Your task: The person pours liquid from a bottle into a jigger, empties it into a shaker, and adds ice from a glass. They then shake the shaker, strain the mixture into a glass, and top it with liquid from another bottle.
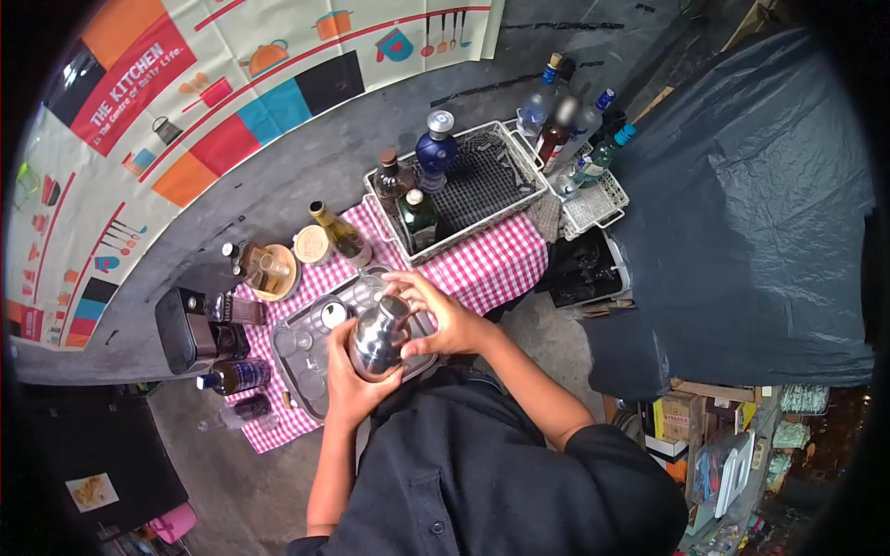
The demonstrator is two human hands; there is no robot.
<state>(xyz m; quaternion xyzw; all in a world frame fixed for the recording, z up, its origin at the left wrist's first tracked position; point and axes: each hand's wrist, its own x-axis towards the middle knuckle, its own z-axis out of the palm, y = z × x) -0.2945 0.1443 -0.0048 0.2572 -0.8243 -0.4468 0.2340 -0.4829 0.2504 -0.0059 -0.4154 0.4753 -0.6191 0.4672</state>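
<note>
A shiny metal cocktail shaker (378,345), capped and slightly tilted, is held over the tray in front of my torso. My left hand (352,385) wraps around its lower body. Fingers of my right hand (445,320) curve around the capped top, and its thumb rests on the shaker's side. Beneath is a grey metal tray (312,405) carrying several clear glasses (293,341) and a small round container with a white top (333,315). Part of the tray is hidden behind my hands.
A wire basket (477,222) with several bottles stands on the checkered cloth (505,259). A yellowish-necked bottle (341,234) is behind the tray. Left of it are a black caddy (176,329) and a dark bottle (234,376). More bottles (556,139) stand at the back right.
</note>
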